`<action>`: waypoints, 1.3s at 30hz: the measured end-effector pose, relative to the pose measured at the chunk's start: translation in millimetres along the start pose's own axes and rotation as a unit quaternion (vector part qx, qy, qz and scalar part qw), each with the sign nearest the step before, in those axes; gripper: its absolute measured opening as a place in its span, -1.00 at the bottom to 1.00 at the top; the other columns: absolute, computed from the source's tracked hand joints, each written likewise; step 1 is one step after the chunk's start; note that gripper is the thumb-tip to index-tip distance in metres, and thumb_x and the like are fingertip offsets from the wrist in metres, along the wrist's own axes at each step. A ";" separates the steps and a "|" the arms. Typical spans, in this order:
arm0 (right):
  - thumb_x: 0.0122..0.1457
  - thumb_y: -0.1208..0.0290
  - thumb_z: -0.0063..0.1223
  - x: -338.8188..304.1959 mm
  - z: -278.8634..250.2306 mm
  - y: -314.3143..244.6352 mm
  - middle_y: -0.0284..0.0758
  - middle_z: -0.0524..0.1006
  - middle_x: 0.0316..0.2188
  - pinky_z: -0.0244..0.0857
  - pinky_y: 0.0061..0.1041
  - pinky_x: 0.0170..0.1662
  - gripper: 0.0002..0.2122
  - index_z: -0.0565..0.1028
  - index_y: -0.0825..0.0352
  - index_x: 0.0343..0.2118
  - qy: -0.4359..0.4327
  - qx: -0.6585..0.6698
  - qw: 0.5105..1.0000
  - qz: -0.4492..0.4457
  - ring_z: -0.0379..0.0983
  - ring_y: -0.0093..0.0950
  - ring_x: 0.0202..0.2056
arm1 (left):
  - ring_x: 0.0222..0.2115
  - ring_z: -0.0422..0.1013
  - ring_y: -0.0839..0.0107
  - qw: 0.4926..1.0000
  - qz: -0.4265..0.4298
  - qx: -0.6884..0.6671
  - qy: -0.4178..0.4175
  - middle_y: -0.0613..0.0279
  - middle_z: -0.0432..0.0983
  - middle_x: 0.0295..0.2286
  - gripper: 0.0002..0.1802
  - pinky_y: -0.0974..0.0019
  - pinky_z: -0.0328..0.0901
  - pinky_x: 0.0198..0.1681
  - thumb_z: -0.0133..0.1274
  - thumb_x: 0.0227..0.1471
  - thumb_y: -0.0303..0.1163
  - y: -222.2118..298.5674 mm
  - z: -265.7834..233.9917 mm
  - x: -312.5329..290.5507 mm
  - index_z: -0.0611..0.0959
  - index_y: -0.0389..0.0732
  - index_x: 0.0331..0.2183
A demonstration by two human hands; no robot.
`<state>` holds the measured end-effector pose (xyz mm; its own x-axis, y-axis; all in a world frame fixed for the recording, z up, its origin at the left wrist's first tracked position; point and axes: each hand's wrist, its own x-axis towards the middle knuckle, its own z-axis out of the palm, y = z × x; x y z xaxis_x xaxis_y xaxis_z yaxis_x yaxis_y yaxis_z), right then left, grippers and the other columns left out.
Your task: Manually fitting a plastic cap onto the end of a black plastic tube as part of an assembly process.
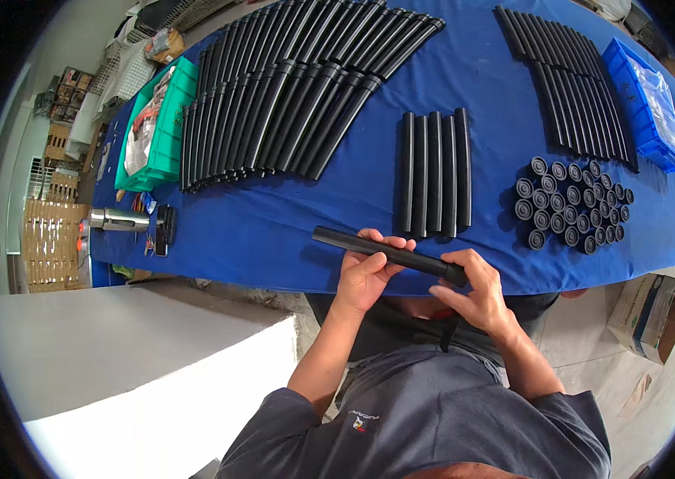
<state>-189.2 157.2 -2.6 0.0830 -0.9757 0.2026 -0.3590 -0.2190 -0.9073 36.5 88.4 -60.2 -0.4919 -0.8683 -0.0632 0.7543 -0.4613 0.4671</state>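
Note:
A black tube point(417, 260) is held slanting over the table's near edge. My left hand point(365, 275) is closed around its middle, thumb on top. At the tube's lower right end, which looks thicker like a fitted cap, my right hand point(481, 294) has its fingers curled over the end and the thumb below. Just beyond my hands lie several loose black tubes point(435, 172), side by side. To the right of them stands a cluster of round black caps point(571, 194).
Rows of capped black tubes point(277, 120) fill the far left, beside a green crate point(182, 120). Thinner-looking black tubes point(565, 76) lie far right near a blue crate point(649, 132). A metal cylinder point(119, 219) lies at left. A cardboard box point(649, 318) sits on the floor.

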 end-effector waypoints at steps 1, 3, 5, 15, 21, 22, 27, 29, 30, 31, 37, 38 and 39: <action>0.02 0.48 0.35 -1.3 0.6 0.6 -0.17 0.55 -0.33 0.41 -0.42 -0.30 -0.64 0.46 0.44 -0.14 -0.002 0.000 1.000 0.001 0.56 -0.33 -0.35 | 0.11 0.36 -0.11 1.000 0.001 -0.001 0.002 -0.16 0.52 -0.06 -0.63 -0.09 0.42 0.11 0.15 0.08 -0.60 -0.3 -0.3 -0.7 0.47 -0.20 -0.06; 0.06 0.46 0.33 -4.3 2.2 4.0 -0.25 0.58 -0.43 0.39 -0.50 -0.34 -0.66 0.46 0.45 -0.14 -0.023 0.083 0.982 0.165 0.56 -0.48 -0.40 | 0.09 0.38 -0.12 1.000 0.007 -0.011 -0.002 -0.17 0.53 -0.08 -0.63 -0.07 0.45 0.08 0.15 0.06 -0.64 -1.5 1.4 -1.2 0.48 -0.20 -0.08; 0.08 0.45 0.31 -5.8 3.9 7.2 -0.28 0.58 -0.48 0.38 -0.53 -0.36 -0.68 0.46 0.45 -0.15 -0.022 0.123 0.976 0.176 0.55 -0.52 -0.43 | 0.07 0.40 -0.10 1.000 0.000 -0.001 0.004 -0.13 0.55 -0.10 -0.65 -0.03 0.46 0.07 0.16 0.05 -0.63 -0.7 5.5 -1.9 0.50 -0.17 -0.10; 0.10 0.38 0.31 -7.8 12.9 8.2 -0.20 0.55 -0.43 0.38 -0.41 -0.31 -0.68 0.50 0.41 -0.15 0.047 0.066 0.994 0.074 0.53 -0.37 -0.38 | 0.10 0.38 -0.09 1.000 -0.003 0.017 0.025 -0.12 0.51 -0.03 -0.62 -0.08 0.45 0.07 0.16 0.06 -0.61 1.2 10.1 -3.5 0.50 -0.17 -0.07; 0.10 0.37 0.29 -6.4 15.0 7.8 -0.18 0.52 -0.46 0.34 -0.37 -0.37 -0.69 0.50 0.41 -0.16 0.059 0.074 0.993 0.077 0.50 -0.27 -0.44 | 0.08 0.40 -0.09 1.000 0.006 0.026 -0.010 -0.12 0.51 -0.05 -0.64 -0.13 0.45 0.07 0.13 0.10 -0.60 2.9 2.8 -3.3 0.49 -0.20 -0.05; 0.10 0.36 0.29 -6.4 14.2 6.7 -0.18 0.52 -0.46 0.34 -0.37 -0.37 -0.69 0.50 0.41 -0.16 0.052 0.074 0.993 0.078 0.50 -0.27 -0.44 | 0.08 0.40 -0.09 1.000 0.000 0.024 -0.014 -0.12 0.51 -0.05 -0.64 -0.13 0.45 0.07 0.13 0.10 -0.60 1.3 3.4 -3.1 0.49 -0.20 -0.05; 0.10 0.39 0.27 -3.7 8.2 5.0 -0.15 0.52 -0.38 0.37 -0.33 -0.34 -0.69 0.48 0.42 -0.14 0.023 0.059 0.994 0.091 0.52 -0.22 -0.38 | 0.05 0.42 -0.11 0.999 0.014 0.018 0.028 -0.18 0.52 -0.07 -0.63 -0.13 0.47 0.03 0.14 0.10 -0.60 -1.7 8.8 -3.3 0.48 -0.21 -0.05; 0.10 0.42 0.27 -4.1 11.9 13.9 -0.12 0.51 -0.30 0.39 -0.28 -0.29 -0.67 0.44 0.42 -0.12 0.047 0.007 0.999 0.000 0.52 -0.13 -0.33 | 0.05 0.42 -0.12 0.999 0.006 0.020 0.047 -0.19 0.51 -0.06 -0.62 -0.14 0.48 0.03 0.13 0.10 -0.60 -3.3 9.8 -1.7 0.47 -0.22 -0.03; 0.10 0.42 0.27 -3.7 12.1 15.7 -0.12 0.51 -0.30 0.39 -0.28 -0.29 -0.67 0.44 0.42 -0.12 0.051 0.005 0.999 0.003 0.52 -0.13 -0.33 | 0.06 0.42 -0.12 0.999 0.005 0.014 0.036 -0.19 0.51 -0.06 -0.62 -0.14 0.48 0.02 0.13 0.11 -0.59 -2.2 7.3 -0.8 0.46 -0.21 -0.03; 0.10 0.44 0.27 -3.5 12.0 17.2 -0.11 0.50 -0.26 0.40 -0.26 -0.28 -0.66 0.43 0.42 -0.11 0.045 -0.002 0.998 -0.047 0.51 -0.10 -0.32 | 0.06 0.41 -0.12 1.000 0.003 0.008 0.024 -0.19 0.50 -0.06 -0.61 -0.15 0.48 0.02 0.13 0.11 -0.59 -1.1 4.9 -0.3 0.45 -0.21 -0.02; 0.14 0.36 0.24 -7.0 2.6 -2.4 -0.10 0.52 -0.41 0.38 -0.27 -0.30 -0.66 0.41 0.44 -0.13 -0.013 0.090 0.992 0.083 0.52 -0.10 -0.36 | 0.07 0.41 -0.07 1.000 -0.001 0.020 -0.009 -0.14 0.50 -0.05 -0.62 -0.15 0.42 0.09 0.13 0.12 -0.55 2.4 -1.4 -2.9 0.45 -0.25 -0.02; 0.15 0.35 0.25 -7.4 5.5 1.7 -0.15 0.52 -0.47 0.36 -0.31 -0.32 -0.67 0.42 0.43 -0.14 -0.014 0.096 0.991 0.087 0.50 -0.16 -0.42 | 0.07 0.41 -0.07 1.000 0.001 0.029 -0.013 -0.14 0.50 -0.05 -0.63 -0.15 0.42 0.09 0.13 0.13 -0.56 2.0 -1.0 -2.8 0.45 -0.25 -0.02; 0.16 0.33 0.25 -7.6 7.2 4.4 -0.20 0.52 -0.53 0.34 -0.34 -0.35 -0.68 0.42 0.42 -0.15 -0.015 0.103 0.990 0.091 0.49 -0.22 -0.48 | 0.07 0.41 -0.07 0.999 -0.004 0.029 -0.014 -0.14 0.50 -0.05 -0.63 -0.15 0.42 0.09 0.13 0.13 -0.56 2.0 -0.2 -2.7 0.45 -0.25 -0.02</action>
<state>-184.7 163.7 -10.8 0.0624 -0.9978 0.0205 -0.1729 -0.0310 -0.9844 39.4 89.8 -59.3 -0.5101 -0.8590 -0.0434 0.7245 -0.4563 0.5167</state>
